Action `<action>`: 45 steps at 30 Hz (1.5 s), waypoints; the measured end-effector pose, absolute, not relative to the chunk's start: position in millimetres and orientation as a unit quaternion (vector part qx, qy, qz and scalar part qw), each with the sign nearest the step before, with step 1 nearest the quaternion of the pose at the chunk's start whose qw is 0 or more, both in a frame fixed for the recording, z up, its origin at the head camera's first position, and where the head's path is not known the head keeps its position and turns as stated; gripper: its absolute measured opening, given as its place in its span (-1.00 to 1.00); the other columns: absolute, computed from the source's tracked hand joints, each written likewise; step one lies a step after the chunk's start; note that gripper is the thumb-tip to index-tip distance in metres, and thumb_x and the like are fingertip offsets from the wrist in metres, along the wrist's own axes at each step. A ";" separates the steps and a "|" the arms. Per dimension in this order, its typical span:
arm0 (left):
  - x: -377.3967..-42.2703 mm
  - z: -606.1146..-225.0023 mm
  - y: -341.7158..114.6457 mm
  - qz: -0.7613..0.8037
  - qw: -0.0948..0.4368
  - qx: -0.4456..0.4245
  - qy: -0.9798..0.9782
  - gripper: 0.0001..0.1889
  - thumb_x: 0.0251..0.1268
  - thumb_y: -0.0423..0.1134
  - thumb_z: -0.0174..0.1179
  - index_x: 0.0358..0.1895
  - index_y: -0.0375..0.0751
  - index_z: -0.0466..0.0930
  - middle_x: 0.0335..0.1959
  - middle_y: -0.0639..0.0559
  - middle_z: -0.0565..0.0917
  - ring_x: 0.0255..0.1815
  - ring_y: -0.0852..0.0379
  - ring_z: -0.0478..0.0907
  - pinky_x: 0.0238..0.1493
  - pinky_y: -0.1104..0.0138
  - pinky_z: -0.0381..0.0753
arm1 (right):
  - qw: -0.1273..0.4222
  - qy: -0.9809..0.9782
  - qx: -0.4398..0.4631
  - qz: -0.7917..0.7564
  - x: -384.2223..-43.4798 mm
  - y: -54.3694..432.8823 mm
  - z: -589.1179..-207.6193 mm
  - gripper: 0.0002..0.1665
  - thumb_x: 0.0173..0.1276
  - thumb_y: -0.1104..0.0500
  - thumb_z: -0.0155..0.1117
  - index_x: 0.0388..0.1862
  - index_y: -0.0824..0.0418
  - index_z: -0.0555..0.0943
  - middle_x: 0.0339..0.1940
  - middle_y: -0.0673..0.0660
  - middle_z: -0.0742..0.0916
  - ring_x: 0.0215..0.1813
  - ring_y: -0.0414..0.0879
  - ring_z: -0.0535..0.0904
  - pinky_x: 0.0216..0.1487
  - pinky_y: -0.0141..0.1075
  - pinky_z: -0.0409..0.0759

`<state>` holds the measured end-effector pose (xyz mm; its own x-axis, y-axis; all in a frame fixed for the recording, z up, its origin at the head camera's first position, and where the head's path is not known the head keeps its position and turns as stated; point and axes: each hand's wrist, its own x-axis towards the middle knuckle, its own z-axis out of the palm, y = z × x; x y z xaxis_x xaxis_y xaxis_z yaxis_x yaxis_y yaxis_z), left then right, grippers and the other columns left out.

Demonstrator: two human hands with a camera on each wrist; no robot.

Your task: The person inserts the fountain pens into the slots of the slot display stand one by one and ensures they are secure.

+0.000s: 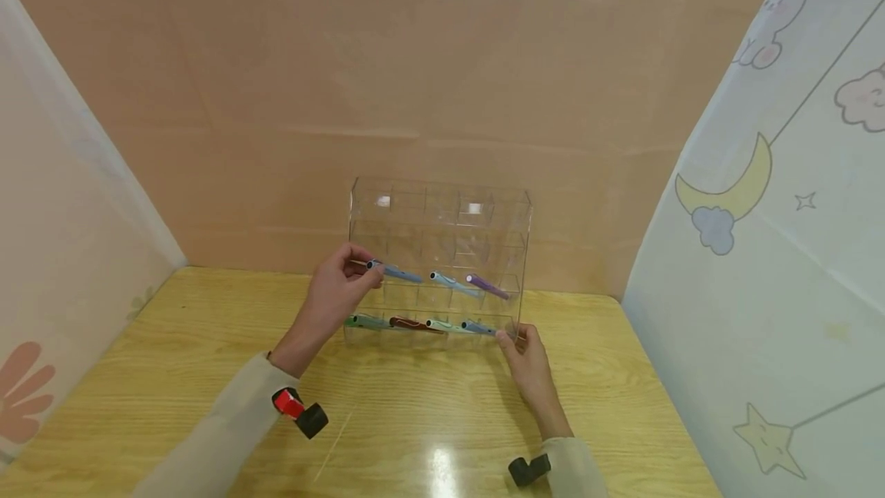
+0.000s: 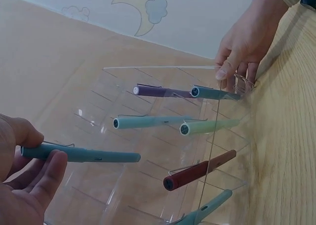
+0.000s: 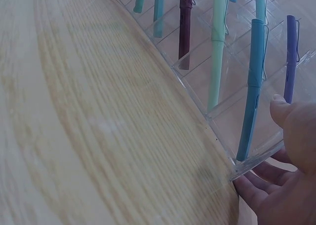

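A clear acrylic pen rack (image 1: pixel 442 184) stands upright on the table, with pens lying in its two lower tiers. My left hand (image 1: pixel 337 280) pinches a blue pen (image 2: pixel 106 156) between thumb and fingers at the rack's left side, the pen's far end pointing right. At the lower right corner, my right hand (image 1: pixel 532 371) grips the rack's edge, thumb in front and fingers around the side. Its thumb is close to a blue pen (image 3: pixel 254 72). Also in the bottom tier are a dark red pen (image 2: pixel 197 170) and a pale green pen (image 2: pixel 210 127). Above them lie a light blue pen (image 1: pixel 452 284) and a purple pen (image 1: pixel 488 286).
The wooden table (image 1: pixel 415 421) extends in front of the rack. Behind stands a tan backdrop (image 1: pixel 442 83); a patterned white panel (image 1: pixel 767 275) borders the right side and a pale panel (image 1: pixel 62 198) the left. The rack's two upper tiers show no pens.
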<state>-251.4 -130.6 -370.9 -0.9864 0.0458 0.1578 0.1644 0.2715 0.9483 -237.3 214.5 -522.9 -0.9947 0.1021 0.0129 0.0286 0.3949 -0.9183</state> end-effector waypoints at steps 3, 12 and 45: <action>-253.9 -372.0 -129.3 -0.590 0.039 -0.065 -0.804 -0.73 0.57 -0.20 0.27 0.15 -0.26 0.54 0.02 -0.23 0.73 -0.15 0.14 0.77 -0.10 0.37 0.71 | 0.032 -0.835 -0.040 0.548 -236.9 214.4 -523.2 -0.24 0.66 -0.20 0.18 0.45 0.39 0.34 0.49 0.48 0.50 0.57 0.49 0.40 0.53 0.33 0.42; -260.1 -374.6 -124.0 -0.567 0.021 -0.070 -0.820 -0.73 0.57 -0.14 0.25 0.16 -0.16 0.53 0.03 -0.15 0.72 -0.07 0.04 0.76 -0.06 0.22 0.67 | 0.033 -0.830 -0.043 0.555 -236.9 213.6 -523.4 -0.27 0.65 -0.17 0.21 0.43 0.37 0.35 0.48 0.45 0.52 0.58 0.45 0.42 0.57 0.29 0.40; -271.9 -378.1 -111.3 -0.503 -0.028 -0.091 -0.859 -0.74 0.58 -0.10 0.25 0.12 -0.15 0.55 0.01 -0.12 0.75 -0.02 0.01 0.74 -0.07 0.23 0.67 | 0.032 -0.829 -0.037 0.558 -236.1 214.3 -521.0 -0.22 0.63 -0.21 0.22 0.45 0.36 0.35 0.48 0.40 0.53 0.59 0.42 0.42 0.58 0.29 0.39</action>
<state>-271.9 -111.3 -378.1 -0.9817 0.1853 0.0434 0.1283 0.4764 0.8698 -236.1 214.3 -521.0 -0.9951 0.0979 0.0122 0.0255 0.3751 -0.9266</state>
